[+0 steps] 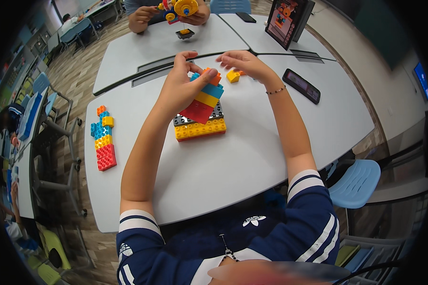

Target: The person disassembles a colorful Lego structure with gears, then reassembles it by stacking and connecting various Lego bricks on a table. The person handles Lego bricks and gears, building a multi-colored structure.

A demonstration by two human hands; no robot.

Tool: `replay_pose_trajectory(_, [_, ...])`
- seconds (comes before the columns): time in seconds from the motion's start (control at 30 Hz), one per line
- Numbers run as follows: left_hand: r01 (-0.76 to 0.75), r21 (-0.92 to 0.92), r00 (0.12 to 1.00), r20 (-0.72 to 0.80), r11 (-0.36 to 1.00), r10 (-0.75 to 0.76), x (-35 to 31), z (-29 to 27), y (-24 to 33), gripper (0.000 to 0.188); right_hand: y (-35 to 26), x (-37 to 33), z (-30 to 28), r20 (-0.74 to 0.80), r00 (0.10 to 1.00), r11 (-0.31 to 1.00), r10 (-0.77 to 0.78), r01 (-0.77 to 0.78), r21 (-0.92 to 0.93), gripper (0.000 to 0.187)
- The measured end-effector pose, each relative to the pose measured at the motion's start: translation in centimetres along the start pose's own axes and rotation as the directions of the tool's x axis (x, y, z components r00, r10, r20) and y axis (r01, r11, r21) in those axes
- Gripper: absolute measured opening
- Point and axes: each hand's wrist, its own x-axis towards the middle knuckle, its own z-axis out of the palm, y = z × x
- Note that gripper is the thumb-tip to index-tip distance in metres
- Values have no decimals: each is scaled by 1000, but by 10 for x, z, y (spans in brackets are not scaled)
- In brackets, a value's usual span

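Far left on the tabletop (242, 175): a flat brick figure (105, 137), long axis near-far, red end near, orange end far. Well apart from my hands.

Next right, my left hand (179, 80): clamped on a brick stack (207, 99), thumb along its far end. Stack is tilted, long axis running near-left to far-right: red near, then yellow, blue, orange far. Same colour order as the figure.

Just under it in view, a studded block base (200, 129), yellow over red with a dark layer on the far side, long axis left-right. Stack's red end overlaps it; can't tell if they touch.

Right of the stack's orange end: a loose yellow brick (232, 76), small orange piece (242, 73) beside it. Key relation: the brick lies just near of my right hand (247, 65), slightly left. Right hand is the nearer one; fingers apart, curled leftward, nothing visible in them.

Further right, well apart: a dark phone (301, 86).
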Motion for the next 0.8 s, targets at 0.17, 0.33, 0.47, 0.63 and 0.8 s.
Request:
replay_pose_trajectory(0.17, [-10,-41,999,-45,999,9,-4,1,4,80,-52,-27,42,34,969,969,-244,245,-27,47])
replay_pose_trajectory(0.33, [-26,-126,993,108,992,40,-7,-3,9,74,-69,-34,41,-91,981,971,-171,183,156,43])
replay_pose_trajectory(0.47, [2,-234,973,224,972,52,-8,-6,12,74,-67,-36,34,-17,988,974,-153,154,169,36])
replay_pose_trajectory(0.63, [-127,-244,943,272,962,193,-10,-19,17,75,-49,-35,-13,52,982,845,-183,130,518,54])
replay_pose_trajectory(0.8, [-64,-111,989,127,992,78,-8,-28,18,74,-4,-40,-59,-251,954,964,-162,99,-248,44])
